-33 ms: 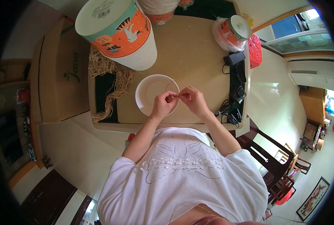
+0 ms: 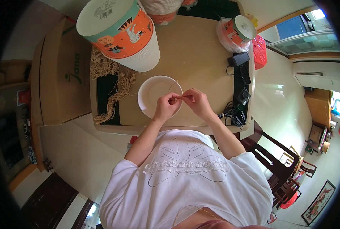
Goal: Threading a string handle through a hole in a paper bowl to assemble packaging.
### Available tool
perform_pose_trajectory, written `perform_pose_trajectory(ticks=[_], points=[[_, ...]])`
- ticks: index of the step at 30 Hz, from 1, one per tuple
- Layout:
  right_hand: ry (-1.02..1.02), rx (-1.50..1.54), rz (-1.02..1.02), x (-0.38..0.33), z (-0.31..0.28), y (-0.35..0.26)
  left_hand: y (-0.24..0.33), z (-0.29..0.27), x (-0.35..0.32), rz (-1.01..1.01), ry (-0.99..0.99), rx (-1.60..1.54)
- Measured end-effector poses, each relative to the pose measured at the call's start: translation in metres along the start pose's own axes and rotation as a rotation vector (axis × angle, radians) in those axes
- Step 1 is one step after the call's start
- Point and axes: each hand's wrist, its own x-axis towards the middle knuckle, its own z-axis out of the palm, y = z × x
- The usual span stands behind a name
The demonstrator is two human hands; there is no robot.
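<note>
A white paper bucket [image 2: 150, 94] stands on the table right in front of me, its mouth facing up. From its right rim a thin tan strand of twine [image 2: 170, 87] curves down to my fingers. My left hand [image 2: 165, 107] reaches over the bucket, thumb and fingertips pinched on the strand. Just right of the rim, my right hand [image 2: 199, 104] pinches too, its fingertips meeting those of the left. What exactly sits between the right fingertips is too small to make out, but it appears to be the same twine.
A tall stack of orange-printed paper buckets [image 2: 135, 38] rises at the far left, beside loose tan twine [image 2: 120, 87]. Another cup stack [image 2: 162, 7] stands behind. A wrapped bucket [image 2: 237, 32], black adapters and cables [image 2: 238, 59] line the right edge. A cardboard box [image 2: 63, 76] stands left.
</note>
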Motion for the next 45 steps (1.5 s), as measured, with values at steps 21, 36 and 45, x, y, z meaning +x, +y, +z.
perform_pose_trajectory(ticks=[21, 36, 45], points=[[-0.145, -0.033, 0.011, 0.009, -0.008, -0.002, -0.007, -0.003, -0.001, -0.118, -0.069, -0.059], [-0.143, -0.042, -0.044, 0.007, -0.008, -0.001, -0.006, 0.000, 0.000, -0.115, -0.014, -0.072], [-0.153, -0.031, -0.011, 0.007, -0.010, 0.000, -0.002, 0.001, -0.001, -0.102, 0.003, -0.109]])
